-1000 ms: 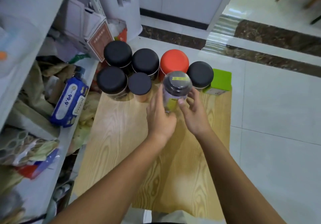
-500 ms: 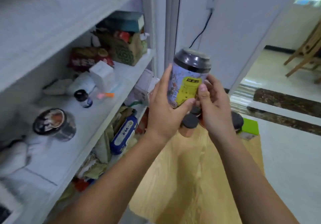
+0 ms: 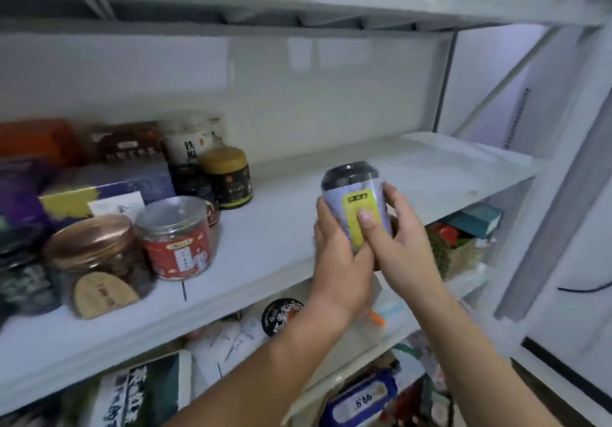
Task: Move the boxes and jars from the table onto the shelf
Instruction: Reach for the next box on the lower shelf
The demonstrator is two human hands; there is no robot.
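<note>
Both the left hand [image 3: 337, 248] and the right hand [image 3: 402, 244] hold the tall jar [image 3: 356, 204] standing up, just over the front of the bare shelf [image 3: 430, 175] part.

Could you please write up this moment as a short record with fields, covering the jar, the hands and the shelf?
held item: jar with dark lid and yellow label, upright
left hand: wrapped around the jar's left side
right hand: on the jar's right side, thumb on the label
jar position: at the front edge of the shelf; cannot tell whether it rests on it yet
shelf, right part: bare
shelf, left part: red-labelled jar, copper-lidded jar, gold-lidded tin, boxes behind
</note>
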